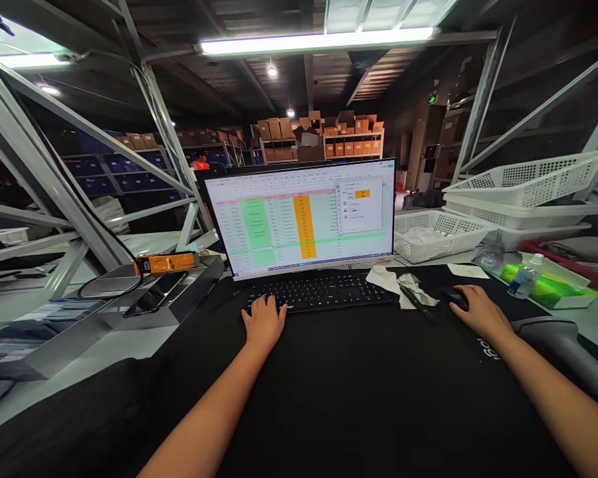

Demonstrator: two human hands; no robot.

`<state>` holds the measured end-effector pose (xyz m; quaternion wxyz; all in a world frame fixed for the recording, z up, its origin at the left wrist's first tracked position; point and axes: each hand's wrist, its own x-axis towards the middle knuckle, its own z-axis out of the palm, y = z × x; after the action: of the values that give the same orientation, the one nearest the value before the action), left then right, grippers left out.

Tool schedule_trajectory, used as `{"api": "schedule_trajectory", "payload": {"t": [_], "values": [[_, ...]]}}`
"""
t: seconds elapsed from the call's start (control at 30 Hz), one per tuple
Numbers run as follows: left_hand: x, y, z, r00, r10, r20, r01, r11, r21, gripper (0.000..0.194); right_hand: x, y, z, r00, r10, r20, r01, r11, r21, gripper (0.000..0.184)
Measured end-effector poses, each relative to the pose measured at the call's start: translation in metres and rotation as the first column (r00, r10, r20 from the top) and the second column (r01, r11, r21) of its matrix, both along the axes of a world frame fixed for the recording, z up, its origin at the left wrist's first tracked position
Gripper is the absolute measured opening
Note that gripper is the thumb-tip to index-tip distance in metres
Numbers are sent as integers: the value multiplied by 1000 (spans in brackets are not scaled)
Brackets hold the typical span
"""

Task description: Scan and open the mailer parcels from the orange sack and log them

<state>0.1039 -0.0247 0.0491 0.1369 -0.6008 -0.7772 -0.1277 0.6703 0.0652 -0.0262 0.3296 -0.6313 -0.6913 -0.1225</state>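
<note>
My left hand (264, 320) rests on the left end of a black keyboard (323, 293), fingers spread over the keys and holding nothing. At the right, my right hand (481, 312) is curled over a dark computer mouse (457, 299) on the black desk mat (359, 378). Behind the keyboard stands a monitor (279, 229) with a spreadsheet in green and orange columns. A small window overlaps the sheet on its right side. Crumpled white tissue (412, 292) and a black pen (418, 305) lie between the keyboard and the mouse.
A grey barcode scanner (553, 332) lies beside my right forearm. White plastic baskets (441, 245), a spray bottle (525, 275) and a green tissue pack (548, 289) stand right. A grey tray (152, 318) holding a phone (157, 292) sits left. Behind are shelves of cartons and a person (200, 162).
</note>
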Motion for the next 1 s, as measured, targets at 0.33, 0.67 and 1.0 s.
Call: {"api": "schedule_trajectory", "payload": {"t": [0.33, 0.67, 1.0], "values": [[0, 0, -1, 1000, 1, -4, -1, 1000, 0, 46, -1, -1, -2, 1000, 2, 12, -2, 1000, -8, 51], [-1, 1, -2, 1000, 2, -15, -2, 1000, 3, 47, -2, 0, -3, 1000, 11, 0, -11, 1000, 3, 53], [-4, 3, -4, 1000, 0, -21, 0, 1000, 1, 48, -5, 0, -1, 1000, 12, -15, -12, 1000, -22, 54]]}}
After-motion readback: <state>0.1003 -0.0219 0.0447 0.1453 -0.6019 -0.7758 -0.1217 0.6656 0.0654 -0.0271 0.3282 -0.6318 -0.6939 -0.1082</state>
